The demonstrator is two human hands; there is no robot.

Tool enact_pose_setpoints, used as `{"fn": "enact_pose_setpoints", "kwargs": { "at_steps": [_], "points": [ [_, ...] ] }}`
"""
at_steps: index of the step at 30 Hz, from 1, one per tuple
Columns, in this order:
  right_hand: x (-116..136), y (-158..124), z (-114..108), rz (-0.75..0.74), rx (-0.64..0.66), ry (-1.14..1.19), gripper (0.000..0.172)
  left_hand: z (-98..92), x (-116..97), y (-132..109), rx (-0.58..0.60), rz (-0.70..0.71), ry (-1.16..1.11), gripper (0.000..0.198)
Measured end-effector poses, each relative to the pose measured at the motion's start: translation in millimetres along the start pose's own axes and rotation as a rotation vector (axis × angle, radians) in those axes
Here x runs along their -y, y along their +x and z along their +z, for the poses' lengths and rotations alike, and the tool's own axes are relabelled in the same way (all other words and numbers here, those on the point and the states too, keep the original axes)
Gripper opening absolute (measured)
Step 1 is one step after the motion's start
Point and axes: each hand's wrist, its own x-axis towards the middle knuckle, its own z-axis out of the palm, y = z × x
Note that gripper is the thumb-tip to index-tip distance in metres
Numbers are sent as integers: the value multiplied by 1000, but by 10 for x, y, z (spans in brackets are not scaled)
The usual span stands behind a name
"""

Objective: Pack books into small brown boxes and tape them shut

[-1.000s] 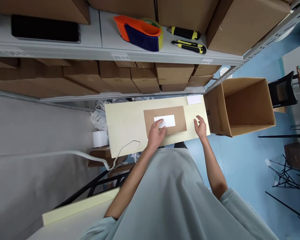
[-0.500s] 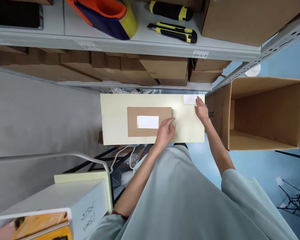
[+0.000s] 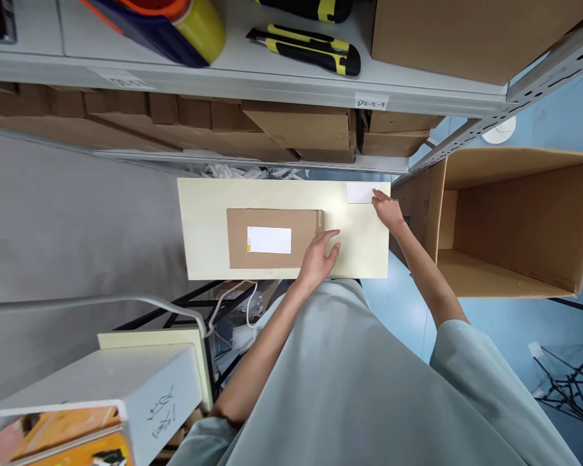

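Observation:
A flat brown cardboard box [image 3: 276,259] lies on the pale cream tabletop [image 3: 206,230], with a white label [image 3: 269,240] on its upper face. My left hand [image 3: 319,257] hovers by the box's right edge, fingers and thumb apart, holding nothing. At the far right corner of the tabletop lies a blank white paper slip [image 3: 358,192]. My right hand [image 3: 388,210] has its fingertips on that slip's right edge, index finger and thumb drawn together on it; the exact grip is small in view.
A large open carton [image 3: 512,220] stands right of the table. Beyond is a metal shelf [image 3: 282,87] with brown boxes [image 3: 301,126], a utility knife [image 3: 306,49] and a tape dispenser [image 3: 184,29]. A white bin [image 3: 160,395] stands at lower left; a grey wall [image 3: 78,213] is on the left.
My right hand's outstretched fingers have curled in at the slip's edge. My left hand stays open but sits slightly farther right relative to the box. The view has shifted a little.

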Motion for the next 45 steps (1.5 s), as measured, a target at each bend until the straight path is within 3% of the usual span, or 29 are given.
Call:
{"fn": "enact_pose_setpoints", "kwargs": {
  "at_steps": [11, 16, 20, 26, 30, 34, 38, 45],
  "points": [
    [75, 14, -171, -35, 53, -50, 44, 162, -133, 181, 51, 15, -30, 37],
    [88, -60, -98, 85, -149, 115, 30, 177, -118, 372, 34, 27, -43, 36],
    [120, -39, -44, 186, -284, 195, 29, 203, -92, 713, -1, 21, -74, 39],
    [21, 59, -67, 114, -99, 158, 40, 214, -104, 1131, -5, 24, -74, 40],
    [-15, 5, -75, 111, -29, 120, 33, 198, -90, 1134, 22, 27, -89, 39],
    [8, -34, -121, 94, 26, 25, 41, 215, -29, 1071, 54, -4, -115, 38],
    [36, 12, -190, 114, 31, -29, 48, 240, 11, 1061, 63, -14, -135, 37],
    [74, 6, -162, 201, -42, 8, 41, 193, 11, 1126, 57, 6, -157, 37]
  ]
}}
